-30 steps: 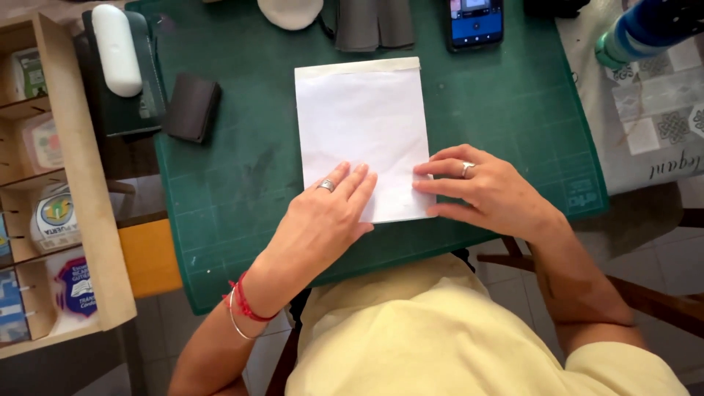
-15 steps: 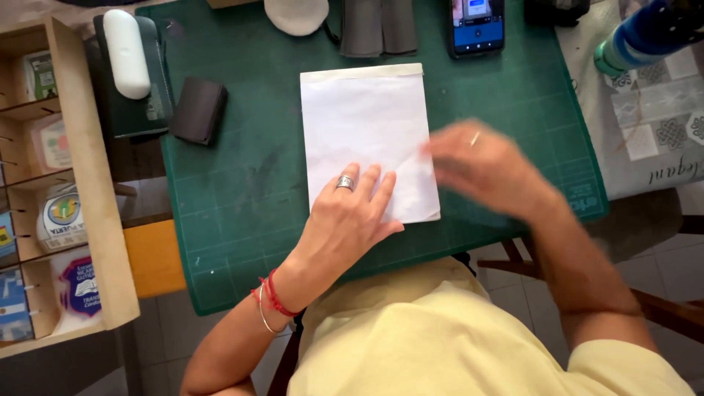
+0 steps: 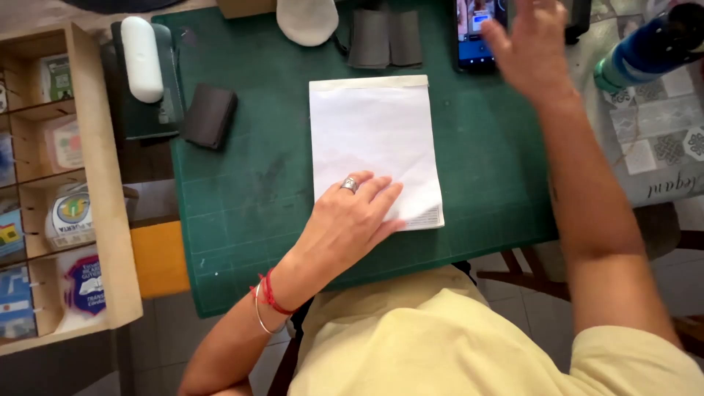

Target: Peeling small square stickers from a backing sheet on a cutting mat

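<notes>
Left hand: laid flat, fingers spread, on the near left corner of the white paper sheet; nothing is gripped, the sheet is only pressed down.
Paper sheet: set upright in the middle of the green cutting mat, a folded strip seen along its far edge.
Change: a second ago both hands were pressed on the sheet's near edge; now the right one has been lifted away, so the sheet is pinned by the left alone.
Right hand: raised open and empty, fingers splayed, over the phone at the far edge of the worktop.
Wooden shelf unit: placed left of the mat; small printed packets are held in its compartments.
Far items: a dark wallet-like pouch, a white oblong case, a grey folded cloth.
</notes>
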